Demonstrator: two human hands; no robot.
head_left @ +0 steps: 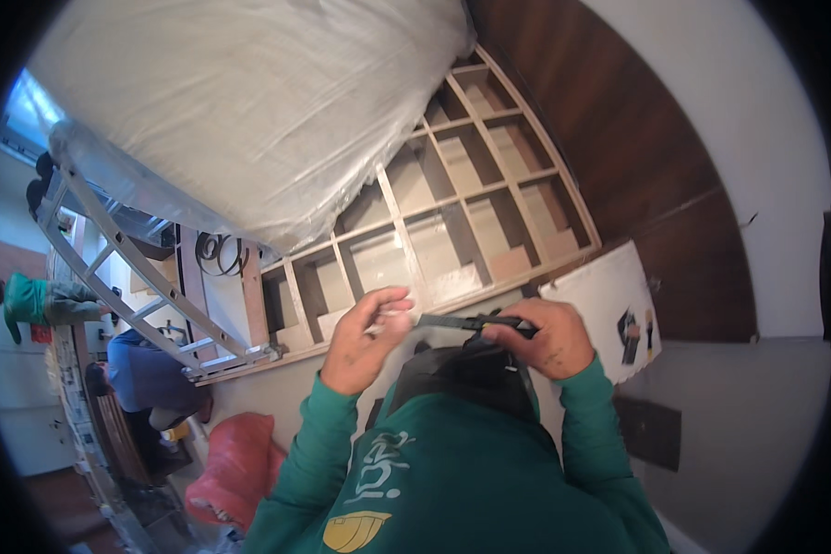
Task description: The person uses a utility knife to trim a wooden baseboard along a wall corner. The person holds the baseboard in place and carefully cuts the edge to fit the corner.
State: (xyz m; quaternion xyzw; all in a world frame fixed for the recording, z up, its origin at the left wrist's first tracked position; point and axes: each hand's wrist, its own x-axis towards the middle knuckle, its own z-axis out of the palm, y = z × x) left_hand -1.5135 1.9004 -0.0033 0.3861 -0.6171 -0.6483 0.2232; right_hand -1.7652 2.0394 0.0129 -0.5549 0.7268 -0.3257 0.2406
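Observation:
In front of my torso, my right hand is closed around a slim dark tool that looks like a utility knife. Its narrow end points left. My left hand is beside that end, fingers curved and apart, slightly blurred. I see nothing held in it. Beyond both hands lies a wooden grid frame with square compartments. A plastic-wrapped pale slab, perhaps a mattress, covers its far left part.
An aluminium ladder leans at the left, near coiled black cable. A red sack lies at lower left. Two people are farther left. At right, a white board carries small tools, beside a dark wood panel.

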